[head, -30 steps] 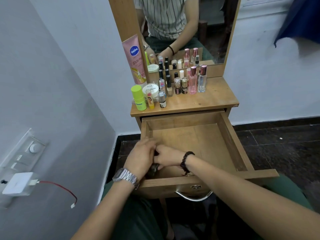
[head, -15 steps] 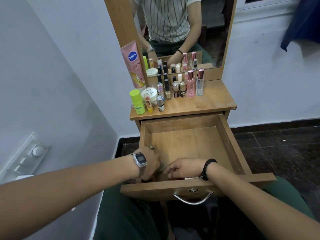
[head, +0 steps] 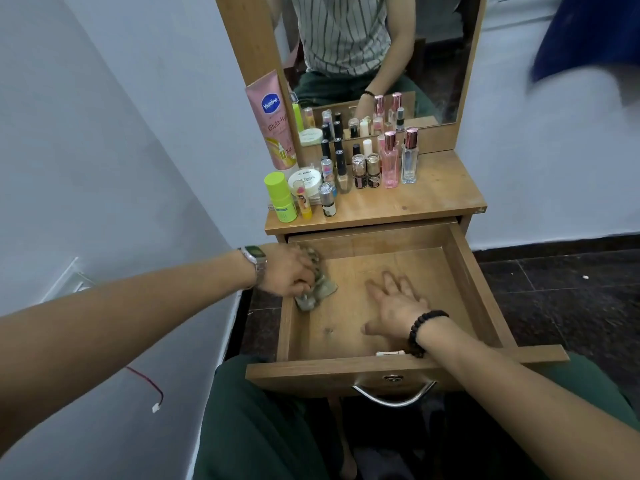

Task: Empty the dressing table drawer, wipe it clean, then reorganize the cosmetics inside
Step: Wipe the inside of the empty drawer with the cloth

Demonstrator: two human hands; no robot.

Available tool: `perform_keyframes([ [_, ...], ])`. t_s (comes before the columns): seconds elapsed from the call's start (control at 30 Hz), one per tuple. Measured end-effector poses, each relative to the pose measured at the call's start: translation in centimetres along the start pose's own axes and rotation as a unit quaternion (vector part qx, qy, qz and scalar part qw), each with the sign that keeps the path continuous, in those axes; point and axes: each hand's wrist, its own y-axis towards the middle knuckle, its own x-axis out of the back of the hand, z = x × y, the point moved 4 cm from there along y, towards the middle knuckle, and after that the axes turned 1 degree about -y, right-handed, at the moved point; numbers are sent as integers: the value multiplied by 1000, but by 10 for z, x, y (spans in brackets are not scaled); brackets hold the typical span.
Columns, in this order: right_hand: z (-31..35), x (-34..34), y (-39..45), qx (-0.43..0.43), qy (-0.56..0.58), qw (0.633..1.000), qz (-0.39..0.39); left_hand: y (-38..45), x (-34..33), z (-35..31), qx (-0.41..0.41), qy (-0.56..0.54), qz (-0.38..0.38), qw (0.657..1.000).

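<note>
Wiping the pulled-out wooden drawer (head: pixel 467 282).
Left hand (head: pixel 289 273) clutches a crumpled grey cloth (head: pixel 317 289) in its back-left corner; right hand (head: pixel 394 306) lies flat, fingers spread, mid-floor.

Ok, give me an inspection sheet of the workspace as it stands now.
Surface: tabletop bare on its right part.
Job's things: drawer pulled open, no cosmetics inside; cloth at its left wall; cosmetics grouped upright on the tabletop's left.
Clutter: nothing seen.
Hands: left hand grips the cloth; right hand lies flat on the drawer floor.
Cables: red wire hangs by the left wall.
Surroundings: mirror, dark floor.
</note>
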Motion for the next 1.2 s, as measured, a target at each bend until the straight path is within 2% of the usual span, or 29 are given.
perform_keyframes([
  [0.17, -28, 12, 25, 10, -81, 997, 8, -34, -23, -62, -100, -69, -40, 992],
  [0.27, -34, 6, 28, 19, -82, 996, 18, -38, -25, -59, -127, -73, -23, 989],
  [0.33, -34, 3, 25, 22, -86, 996, 16, -26, -15, -40, -98, -66, -17, 993],
  [0.47, -33, 4, 22, 24, -91, 995, 20, 1, 0, 11, 24, 4, -90, 996],
  [0.53, -33, 4, 21, 25, -90, 995, 24, 7, -3, 10, 51, 12, -112, 992],
  [0.6, -32, 4, 20, 28, -87, 996, 24, 3, -12, -9, 41, -13, -108, 993],
  [0.77, -31, 5, 18, 23, -90, 995, 29, -30, -26, -57, -65, -68, -86, 992],
  [0.83, -30, 6, 18, 24, -87, 995, 30, -31, -27, -61, -84, -74, -75, 991],
  [0.9, -30, 6, 18, 21, -85, 996, 31, -21, -22, -47, -71, -62, -71, 993],
  [1.07, -31, 6, 19, 23, -83, 996, 24, 4, -11, 11, 31, 1, -112, 993],
  [1.2, -31, 5, 19, 24, -81, 996, 26, -5, -17, -18, -2, -48, -131, 990],
])
